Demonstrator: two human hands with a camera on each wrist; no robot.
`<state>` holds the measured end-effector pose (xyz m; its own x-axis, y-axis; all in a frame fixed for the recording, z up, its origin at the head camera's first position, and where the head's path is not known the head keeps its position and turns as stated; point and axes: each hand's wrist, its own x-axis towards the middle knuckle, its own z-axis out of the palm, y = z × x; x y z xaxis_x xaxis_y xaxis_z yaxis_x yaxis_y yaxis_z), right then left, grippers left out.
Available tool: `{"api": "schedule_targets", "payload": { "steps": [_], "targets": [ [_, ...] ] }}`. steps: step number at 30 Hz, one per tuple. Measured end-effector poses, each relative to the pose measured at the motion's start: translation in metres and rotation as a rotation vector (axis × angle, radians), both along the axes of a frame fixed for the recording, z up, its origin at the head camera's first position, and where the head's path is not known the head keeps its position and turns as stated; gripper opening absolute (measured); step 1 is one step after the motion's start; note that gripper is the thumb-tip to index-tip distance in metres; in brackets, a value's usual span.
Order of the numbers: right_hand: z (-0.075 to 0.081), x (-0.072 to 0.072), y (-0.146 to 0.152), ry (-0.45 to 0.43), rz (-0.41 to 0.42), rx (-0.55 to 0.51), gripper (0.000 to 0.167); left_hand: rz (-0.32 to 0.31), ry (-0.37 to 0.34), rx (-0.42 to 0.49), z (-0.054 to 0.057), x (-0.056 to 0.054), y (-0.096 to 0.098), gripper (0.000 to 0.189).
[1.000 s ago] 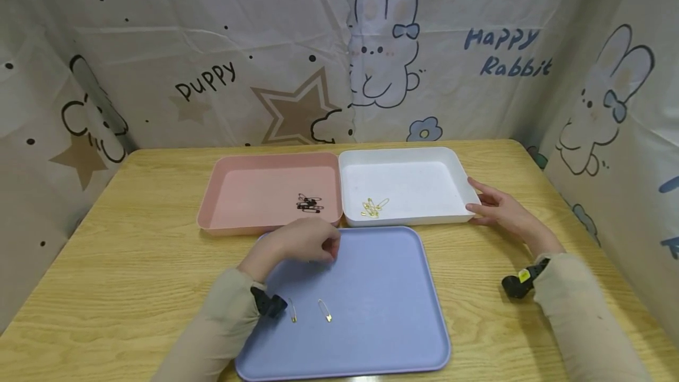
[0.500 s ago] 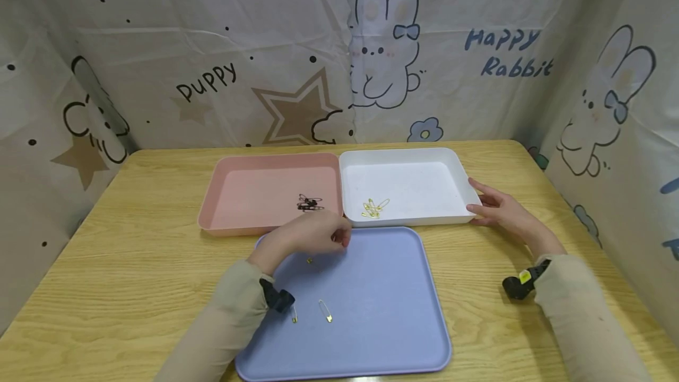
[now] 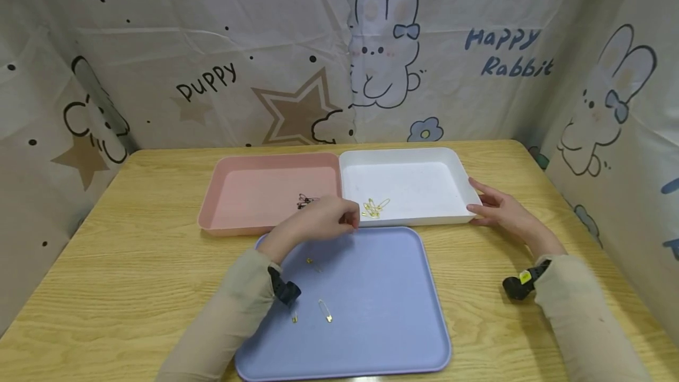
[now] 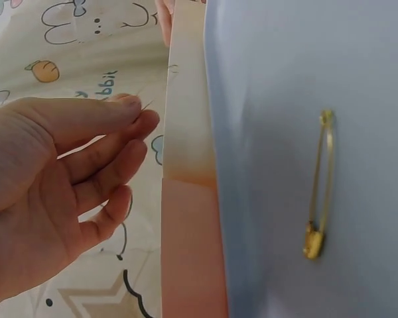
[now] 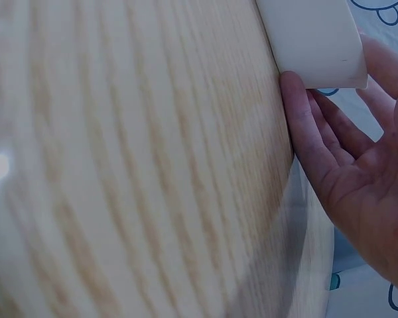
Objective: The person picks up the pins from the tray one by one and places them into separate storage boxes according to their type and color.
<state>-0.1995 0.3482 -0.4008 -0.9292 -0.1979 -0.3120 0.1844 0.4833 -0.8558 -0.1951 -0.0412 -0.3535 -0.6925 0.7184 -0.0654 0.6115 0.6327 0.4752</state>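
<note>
My left hand [image 3: 320,221] is over the front edges of the pink and white trays, where they meet. Its thumb and index finger pinch a safety pin, of which only a thin wire [image 4: 146,106] shows at the fingertips. Below, the blue tray [image 3: 382,299] bears gold safety pins, one [image 3: 325,311] near its middle and others partly under the wrist. My right hand [image 3: 501,211] touches the right end of the white tray [image 3: 424,184] with extended fingers. Several gold safety pins [image 3: 373,208] lie in that tray's front left corner.
In the pink tray [image 3: 254,187], black safety pins [image 3: 305,200] lie at the right, partly hidden by my left hand. Both back trays stand side by side on the wooden table [image 3: 132,264]. A printed cloth [image 3: 223,34] hangs behind and at both sides.
My left hand has moved up and right from the blue tray toward the white tray, uncovering a gold safety pin on the blue tray. My right hand stays at the white tray.
</note>
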Motion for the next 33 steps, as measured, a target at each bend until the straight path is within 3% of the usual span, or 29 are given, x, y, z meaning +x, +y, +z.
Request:
{"api": "schedule_targets", "payload": {
  "steps": [11, 24, 28, 33],
  "targets": [
    [0.001, 0.001, -0.002, 0.012, -0.002, 0.052, 0.081, 0.039, 0.137, 0.023, -0.001, -0.015, 0.019, 0.004],
    [0.004, 0.001, -0.003, 0.014, 0.004, 0.059, 0.080, 0.139, 0.037, 0.022, -0.014, -0.037, 0.035, 0.004],
    [0.002, 0.001, -0.002, 0.011, -0.001, 0.053, 0.081, 0.186, 0.024, 0.016, -0.020, -0.043, 0.039, 0.004],
    [0.000, 0.000, -0.001, 0.009, 0.000, 0.043, 0.080, 0.200, 0.026, 0.003, -0.025, -0.051, 0.044, 0.004]
  ]
}}
